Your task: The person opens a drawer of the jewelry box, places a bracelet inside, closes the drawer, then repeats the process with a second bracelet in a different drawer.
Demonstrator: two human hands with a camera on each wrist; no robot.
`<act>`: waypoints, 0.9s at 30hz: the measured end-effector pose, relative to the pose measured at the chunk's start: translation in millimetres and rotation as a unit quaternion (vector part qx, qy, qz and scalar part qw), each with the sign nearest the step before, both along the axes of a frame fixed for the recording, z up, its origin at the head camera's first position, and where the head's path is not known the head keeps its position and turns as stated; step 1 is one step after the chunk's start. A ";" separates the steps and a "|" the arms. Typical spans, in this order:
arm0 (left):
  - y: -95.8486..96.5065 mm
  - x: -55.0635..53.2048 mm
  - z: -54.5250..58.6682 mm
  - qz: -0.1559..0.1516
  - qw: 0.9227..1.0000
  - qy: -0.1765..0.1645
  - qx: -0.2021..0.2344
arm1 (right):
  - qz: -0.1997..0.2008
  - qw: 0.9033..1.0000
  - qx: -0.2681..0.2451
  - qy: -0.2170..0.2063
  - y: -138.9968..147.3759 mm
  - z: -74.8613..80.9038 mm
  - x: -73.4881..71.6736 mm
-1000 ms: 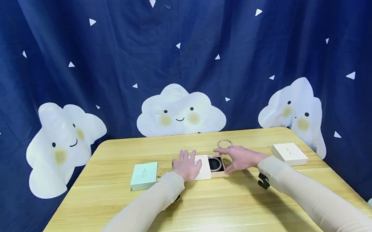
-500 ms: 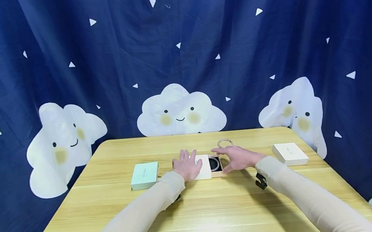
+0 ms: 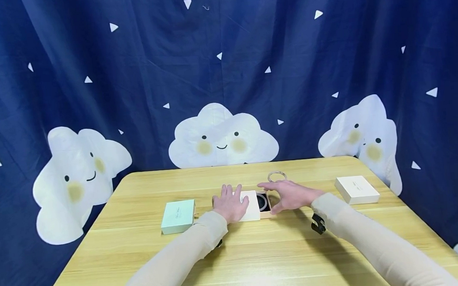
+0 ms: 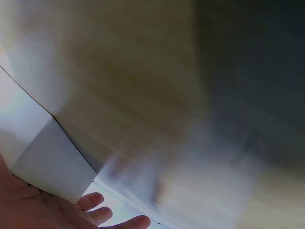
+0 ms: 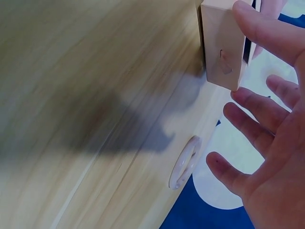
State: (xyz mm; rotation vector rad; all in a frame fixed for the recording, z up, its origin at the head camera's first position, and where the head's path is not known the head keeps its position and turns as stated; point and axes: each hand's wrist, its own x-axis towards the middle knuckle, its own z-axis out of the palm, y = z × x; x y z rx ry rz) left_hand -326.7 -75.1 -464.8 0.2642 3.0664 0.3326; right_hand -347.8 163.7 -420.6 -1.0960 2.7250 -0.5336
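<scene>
A white sliding box [image 3: 251,206] lies at the middle of the table, its pinkish drawer [image 5: 224,45] partly out on the right. Inside the drawer's dark lining sits a ring-shaped bangle [image 3: 263,202]. My left hand [image 3: 231,205] rests over the left part of the white sleeve, fingers spread and mostly straight. At the drawer's outer end, my right hand [image 3: 289,195] touches the near corner with the thumb and the far corner with a fingertip. The right wrist view shows its other fingers spread. Just beyond it, another pale bangle [image 3: 277,176] lies on the table.
A mint-green box [image 3: 178,216] lies left of my left hand. Toward the right edge of the wooden table [image 3: 238,263] is a second white box [image 3: 356,189]. Behind the table hangs a dark blue curtain [image 3: 224,80] with clouds.
My right hand has moved left, and the drawer has slid further into the white sleeve, so less of the bangle inside shows. The left hand has stayed in place.
</scene>
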 end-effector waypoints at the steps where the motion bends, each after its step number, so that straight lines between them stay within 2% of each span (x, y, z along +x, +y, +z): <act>1: 0.1 0.1 0.1 0.000 1.000 0.001 0.001 | 0.001 1.000 -0.003 0.000 -0.6 -0.2 0.0; 15: -0.3 -2.6 -1.7 0.000 1.000 -0.001 -0.005 | 0.005 1.000 -0.025 -0.015 -6.7 -0.9 0.9; 27: 0.2 0.8 1.7 -0.005 1.000 0.005 -0.003 | 0.007 0.999 -0.025 -0.023 -13.6 -0.2 1.5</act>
